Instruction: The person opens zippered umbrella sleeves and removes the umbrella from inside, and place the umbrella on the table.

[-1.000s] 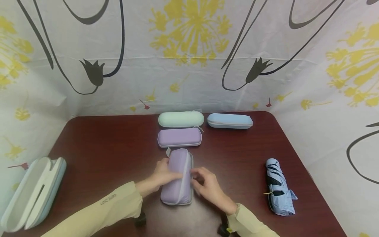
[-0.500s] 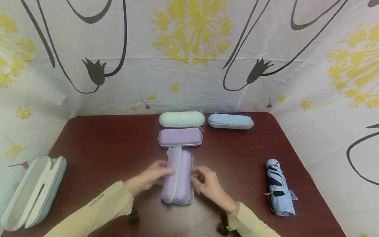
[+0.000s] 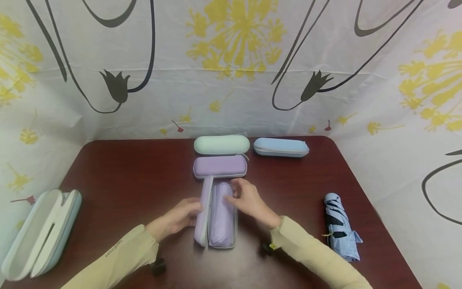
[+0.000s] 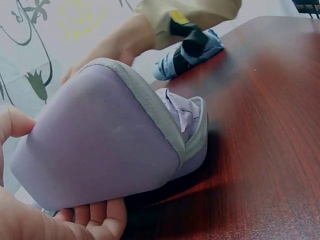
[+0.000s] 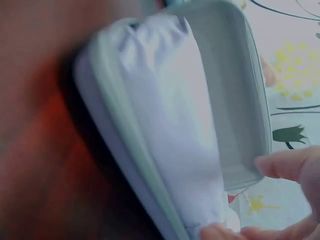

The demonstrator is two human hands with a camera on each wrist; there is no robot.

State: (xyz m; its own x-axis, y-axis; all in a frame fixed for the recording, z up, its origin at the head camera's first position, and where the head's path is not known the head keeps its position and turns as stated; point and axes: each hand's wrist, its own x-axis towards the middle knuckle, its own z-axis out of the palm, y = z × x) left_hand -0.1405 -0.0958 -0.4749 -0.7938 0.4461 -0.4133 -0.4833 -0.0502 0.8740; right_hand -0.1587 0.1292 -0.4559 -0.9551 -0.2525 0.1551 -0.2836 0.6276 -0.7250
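A lilac zip case [image 3: 203, 212] stands unzipped on the table, its lid raised on the left. Inside its lower half lies a folded lilac umbrella [image 3: 221, 216] in smooth, wrinkled fabric. My left hand [image 3: 179, 214] holds the lid from outside; in the left wrist view its thumb and fingers [image 4: 116, 217] grip the lid's end. My right hand [image 3: 251, 200] is at the umbrella's far end, thumb over the fabric and fingers by the case's right rim. In the right wrist view, its fingers [image 5: 217, 233] are by the umbrella's end; a firm grip does not show.
Behind lie a closed lilac case [image 3: 220, 166], a mint case [image 3: 221, 145] and a light blue case [image 3: 281, 147]. An opened blue case [image 3: 41, 237] stands at the left edge. A folded blue umbrella [image 3: 341, 228] lies right on the dark red table [image 3: 288, 180].
The case's lid has swung up and left with my left hand, uncovering the lilac umbrella. My right hand has moved from the case's right side to the umbrella's far end.
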